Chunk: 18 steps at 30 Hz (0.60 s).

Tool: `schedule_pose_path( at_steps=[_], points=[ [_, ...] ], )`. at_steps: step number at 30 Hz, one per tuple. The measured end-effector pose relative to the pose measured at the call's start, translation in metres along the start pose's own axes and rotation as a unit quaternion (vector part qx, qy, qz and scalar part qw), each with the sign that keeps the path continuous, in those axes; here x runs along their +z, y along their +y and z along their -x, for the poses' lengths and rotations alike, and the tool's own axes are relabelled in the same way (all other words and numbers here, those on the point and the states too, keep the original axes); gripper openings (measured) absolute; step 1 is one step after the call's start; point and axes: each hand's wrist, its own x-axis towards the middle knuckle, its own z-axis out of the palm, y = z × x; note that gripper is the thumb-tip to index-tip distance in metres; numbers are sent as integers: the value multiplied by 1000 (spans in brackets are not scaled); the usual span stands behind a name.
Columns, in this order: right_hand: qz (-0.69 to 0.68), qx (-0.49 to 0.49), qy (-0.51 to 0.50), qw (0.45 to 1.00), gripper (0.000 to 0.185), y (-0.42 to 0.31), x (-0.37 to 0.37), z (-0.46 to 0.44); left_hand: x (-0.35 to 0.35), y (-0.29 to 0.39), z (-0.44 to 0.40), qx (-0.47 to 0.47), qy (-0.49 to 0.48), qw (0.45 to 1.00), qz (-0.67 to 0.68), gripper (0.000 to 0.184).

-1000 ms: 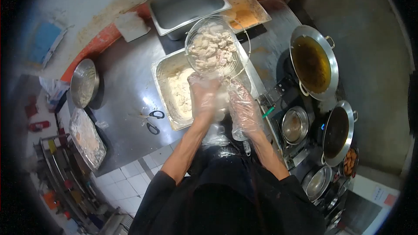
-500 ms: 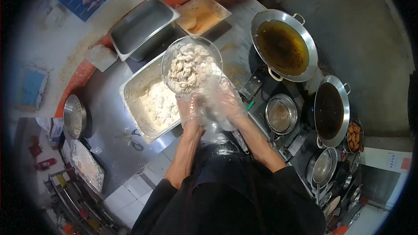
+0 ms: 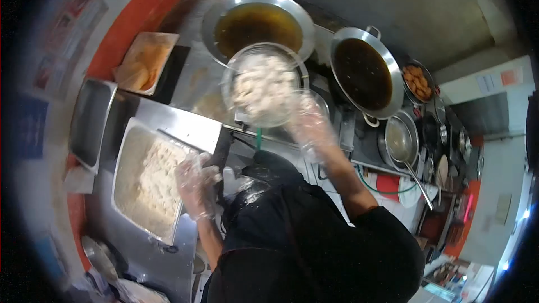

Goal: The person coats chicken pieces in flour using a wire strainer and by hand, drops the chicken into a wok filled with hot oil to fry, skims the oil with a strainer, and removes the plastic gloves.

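My right hand (image 3: 311, 120), in a clear plastic glove, grips the near right side of a round wire basket (image 3: 238, 78). Pale flour-coated pieces (image 3: 266, 84) fill the basket, which hangs over the near edge of a wok of brown oil (image 3: 258, 25). At the near right edge of a metal tray (image 3: 126, 177) is my left hand (image 3: 196, 185), also gloved, its fingers apart and slightly curled. White flour with lumps (image 3: 160, 182) lies in that tray. The motion blurs the basket and my right hand.
A second wok of dark oil (image 3: 365, 73) stands to the right, beside a bowl of browned pieces (image 3: 417, 83). Below it are a round pan (image 3: 400, 137) and a long-handled strainer. On the left stand an orange-stained tray (image 3: 147, 62) and a deep metal pan (image 3: 92, 123).
The view has turned right. My right hand has carried the basket from above the flour tray to the wok. My left hand has let go of the basket and stayed by the tray.
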Motion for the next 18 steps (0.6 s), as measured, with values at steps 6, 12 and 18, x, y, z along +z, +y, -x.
schedule_pose_path(
  at_steps=[6,12,18],
  points=[
    [368,-12,234,900,36,173,-153,14,-27,0,-10,7,7,1000,20,44],
    [406,117,324,846,23,355,-271,-47,-19,3,-20,42,72,996,38,43],
    [405,83,330,849,19,396,-316,-93,-26,3,-17,49,129,990,18,43]
  ],
)
